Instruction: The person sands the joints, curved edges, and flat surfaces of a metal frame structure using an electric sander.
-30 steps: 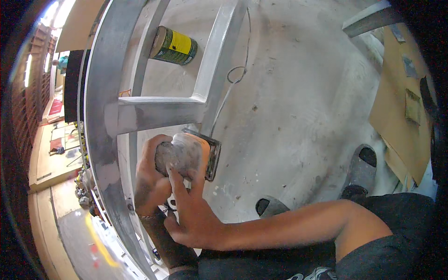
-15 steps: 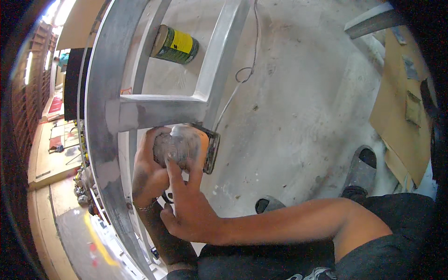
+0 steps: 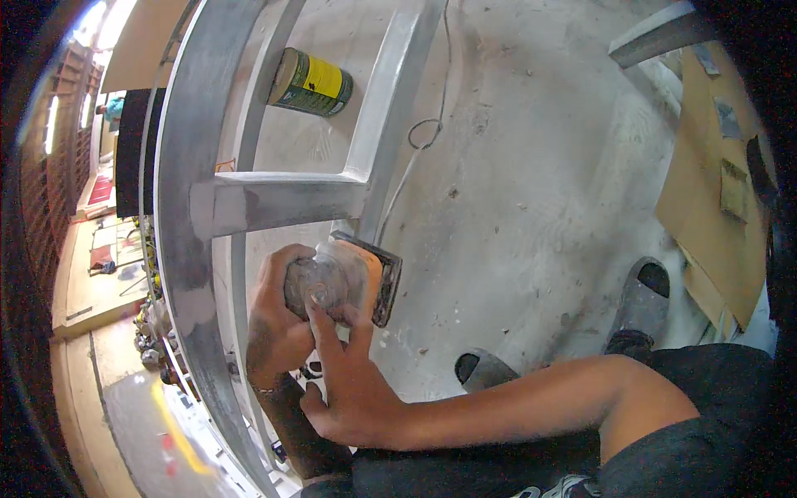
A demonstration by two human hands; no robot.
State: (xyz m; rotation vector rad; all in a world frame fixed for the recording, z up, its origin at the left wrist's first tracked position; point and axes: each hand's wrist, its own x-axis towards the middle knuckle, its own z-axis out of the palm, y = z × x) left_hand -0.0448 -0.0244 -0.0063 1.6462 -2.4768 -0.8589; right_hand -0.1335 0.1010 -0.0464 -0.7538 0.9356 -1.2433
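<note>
A dusty orange-and-grey palm sander is held beside the upright leg of a grey-primed frame, below its short crossbar. The sander's dark square pad faces right, and a gap shows between pad and leg. My left hand, with a bracelet at the wrist, wraps round the sander's left side. From the lower right my right hand reaches across, its index finger on the sander's rounded, dust-covered top and other fingers against its body. The undersides of both grips are hidden.
Beyond the crossbar a yellow-and-green can lies on its side on the dusty floor. A thin looped cable runs along the floor. Cardboard sheets are at the right, near my sandalled foot. Another grey beam juts in at upper right.
Both hands and the sander have shifted slightly right and toward me, away from the crossbar. The sander's pad has tilted a little. Both hands keep their hold.
</note>
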